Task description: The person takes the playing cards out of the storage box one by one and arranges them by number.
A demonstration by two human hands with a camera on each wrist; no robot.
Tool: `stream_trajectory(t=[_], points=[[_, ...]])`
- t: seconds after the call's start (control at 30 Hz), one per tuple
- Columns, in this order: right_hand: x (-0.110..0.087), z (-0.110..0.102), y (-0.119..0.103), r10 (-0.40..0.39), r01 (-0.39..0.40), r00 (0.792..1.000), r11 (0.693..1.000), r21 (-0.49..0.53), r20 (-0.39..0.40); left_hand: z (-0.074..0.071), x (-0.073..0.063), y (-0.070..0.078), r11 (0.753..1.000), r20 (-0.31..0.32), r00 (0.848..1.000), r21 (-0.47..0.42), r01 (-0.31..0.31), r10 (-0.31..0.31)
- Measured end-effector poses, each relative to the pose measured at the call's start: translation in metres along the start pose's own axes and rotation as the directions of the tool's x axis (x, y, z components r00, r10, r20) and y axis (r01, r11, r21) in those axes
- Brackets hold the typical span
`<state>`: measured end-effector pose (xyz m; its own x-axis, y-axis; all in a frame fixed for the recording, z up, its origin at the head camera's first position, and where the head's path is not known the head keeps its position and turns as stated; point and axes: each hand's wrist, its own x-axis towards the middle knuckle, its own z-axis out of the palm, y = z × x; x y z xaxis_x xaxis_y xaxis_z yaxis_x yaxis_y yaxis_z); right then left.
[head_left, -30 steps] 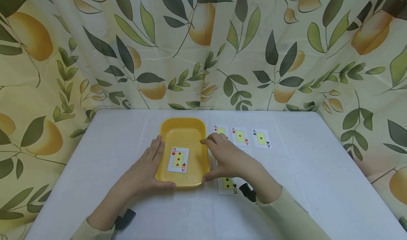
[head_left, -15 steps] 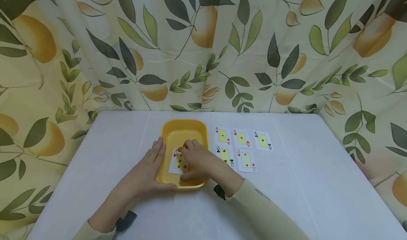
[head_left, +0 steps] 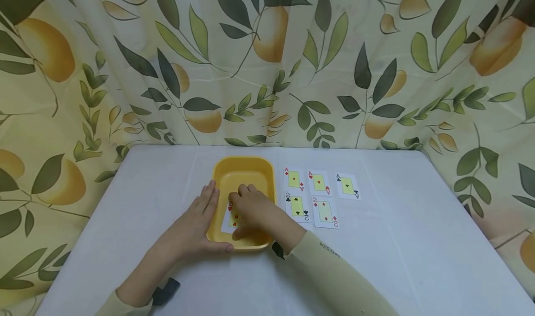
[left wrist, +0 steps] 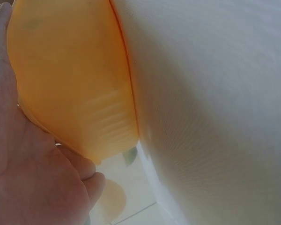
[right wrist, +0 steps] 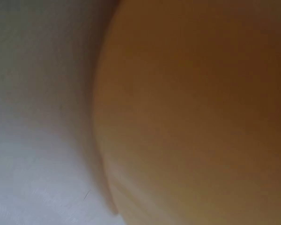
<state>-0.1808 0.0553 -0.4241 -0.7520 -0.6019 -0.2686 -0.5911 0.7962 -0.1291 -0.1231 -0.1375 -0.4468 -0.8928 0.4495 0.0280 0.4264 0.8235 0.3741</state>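
In the head view, a playing card, the three of hearts (head_left: 226,227), lies face up in a yellow plastic tray (head_left: 222,169). My right hand (head_left: 255,210) reaches into the tray with curled fingers, its fingertips at the card's far end and its thumb at the near end. It covers the card's right part. My left hand (head_left: 195,227) rests against the tray's near left corner, its fingers straight along the left side and its thumb at the front rim. In the left wrist view, the left hand (left wrist: 33,164) touches the tray wall (left wrist: 79,75). The right wrist view shows only a blurred tray wall (right wrist: 187,117).
Right of the tray, cards lie face up in rows: the ace of diamonds (head_left: 294,179), ace of hearts (head_left: 319,182) and ace of clubs (head_left: 347,186), then the two of clubs (head_left: 297,206) and two of diamonds (head_left: 324,211). A patterned curtain (head_left: 251,83) hangs behind the white table (head_left: 397,241).
My right hand has moved left from the tray's right rim onto the three of hearts, which has slid slightly nearer. A black-suited card seen earlier is now hidden behind the right forearm.
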Motion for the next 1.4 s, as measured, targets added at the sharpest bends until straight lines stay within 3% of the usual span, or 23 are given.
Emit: stream_trajectory(t=[0.27, 0.47, 0.63, 0.97, 1.1, 1.27, 1.4], points=[[-0.002, 0.002, -0.006, 0.002, -0.003, 1.0, 1.0, 0.022, 0.011, 0.0, 0.0, 0.002, 1.0, 0.004, 1.0, 0.002, -0.001, 0.001], [-0.007, 0.003, -0.007, 0.003, -0.004, 1.0, 0.99, 0.143, 0.01, 0.0, 0.0, 0.002, 1.0, 0.011, 1.0, 0.007, -0.003, 0.003], [-0.012, 0.003, -0.005, -0.014, 0.018, 1.0, 0.984, 0.178, -0.026, 0.0, 0.001, 0.003, 1.0, 0.022, 1.0, 0.011, 0.01, -0.011], [-0.017, 0.004, -0.001, -0.052, 0.063, 0.996, 0.983, 0.172, -0.068, -0.001, -0.001, 0.005, 1.0, 0.002, 1.0, -0.019, 0.005, -0.005], [-0.02, 0.005, -0.001, -0.076, 0.088, 0.992, 0.988, 0.124, -0.097, -0.002, -0.002, 0.005, 1.0, 0.003, 1.0, -0.015, 0.014, -0.014], [-0.019, 0.008, -0.004, -0.028, 0.03, 0.995, 0.999, 0.017, -0.096, -0.003, -0.002, 0.004, 1.0, 0.014, 0.999, -0.006, 0.029, -0.029], [-0.017, 0.01, -0.008, 0.025, -0.021, 0.998, 0.998, 0.052, -0.063, -0.003, -0.002, 0.004, 1.0, 0.008, 1.0, -0.009, 0.026, -0.026]])
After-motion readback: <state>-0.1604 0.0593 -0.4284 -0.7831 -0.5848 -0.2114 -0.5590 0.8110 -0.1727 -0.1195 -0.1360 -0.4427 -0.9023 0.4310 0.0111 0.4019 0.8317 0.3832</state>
